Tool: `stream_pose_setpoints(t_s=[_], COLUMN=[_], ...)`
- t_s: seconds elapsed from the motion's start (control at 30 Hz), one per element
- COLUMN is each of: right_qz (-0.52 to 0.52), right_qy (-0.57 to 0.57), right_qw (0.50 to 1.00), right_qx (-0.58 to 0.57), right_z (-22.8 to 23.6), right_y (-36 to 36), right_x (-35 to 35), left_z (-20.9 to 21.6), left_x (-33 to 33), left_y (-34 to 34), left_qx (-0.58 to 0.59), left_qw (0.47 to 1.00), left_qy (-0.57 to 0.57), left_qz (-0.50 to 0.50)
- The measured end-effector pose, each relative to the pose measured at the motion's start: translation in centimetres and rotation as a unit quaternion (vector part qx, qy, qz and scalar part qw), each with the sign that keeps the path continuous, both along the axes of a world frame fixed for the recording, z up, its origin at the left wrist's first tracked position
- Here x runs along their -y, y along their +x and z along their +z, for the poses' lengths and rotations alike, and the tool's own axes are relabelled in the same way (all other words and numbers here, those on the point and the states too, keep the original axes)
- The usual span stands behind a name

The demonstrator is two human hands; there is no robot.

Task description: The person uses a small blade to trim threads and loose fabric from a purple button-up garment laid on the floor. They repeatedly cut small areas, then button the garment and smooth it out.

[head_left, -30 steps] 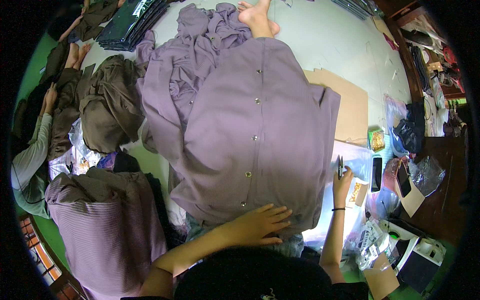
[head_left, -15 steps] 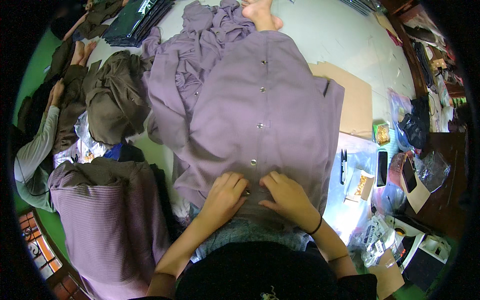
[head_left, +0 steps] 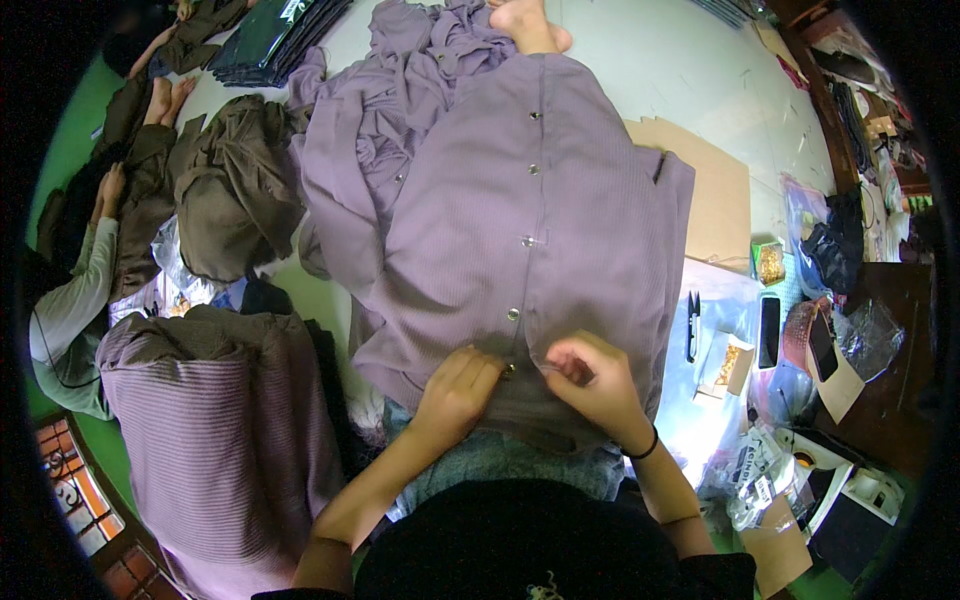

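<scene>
A mauve ribbed shirt (head_left: 450,220) lies spread in front of me, with a row of metallic snap buttons down its front strip. My left hand (head_left: 458,392) is closed at the fabric, fingertips beside the lowest visible button (head_left: 511,369). Just right of that button, my right hand (head_left: 598,385) has its fingers curled and thumb bent in, pinching at the edge of the front strip. What lies between the right fingertips is partly hidden. The shirt's lower hem reaches my lap.
Beyond it is more crumpled mauve clothing (head_left: 400,50) beside a bare foot (head_left: 525,22). Left are a folded mauve pile (head_left: 215,430), brown garments (head_left: 235,190) and another person's sleeve (head_left: 85,300). Right are thread snips (head_left: 693,325), an open box of gold-coloured pieces (head_left: 725,365), phones (head_left: 768,332) and cardboard (head_left: 700,190).
My right hand has lifted slightly and curled, turning its thumb side up. My left hand has shifted a little to the right. The shirt has moved slightly upward in view.
</scene>
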State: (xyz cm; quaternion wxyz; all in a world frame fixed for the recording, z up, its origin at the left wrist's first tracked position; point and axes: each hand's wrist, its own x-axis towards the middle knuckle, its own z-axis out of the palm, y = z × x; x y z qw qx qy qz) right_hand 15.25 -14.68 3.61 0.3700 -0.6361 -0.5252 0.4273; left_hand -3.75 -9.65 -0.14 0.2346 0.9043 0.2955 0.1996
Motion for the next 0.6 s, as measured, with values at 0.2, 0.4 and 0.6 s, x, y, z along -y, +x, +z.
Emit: stream_pose_setpoints(t_s=[0.2,0.4,0.6], right_qz=[0.03,0.091,0.09], right_qy=[-0.08,-0.074,-0.118], right_qw=[0.996,0.991,0.985], right_qx=[-0.023,-0.061,-0.083], right_z=[-0.9,-1.2,-1.3], right_y=[-1.3,-0.5,0.0], right_x=[-0.6,-0.4,-0.3], left_z=[0.2,0.6,0.5], left_x=[0.0,0.0,-0.1], left_y=[-0.6,-0.7,-0.4], left_qx=[0.065,0.096,0.101], left_qw=[0.995,0.988,0.986], left_qy=[0.044,0.085,0.097], left_qz=[-0.068,-0.086,-0.089])
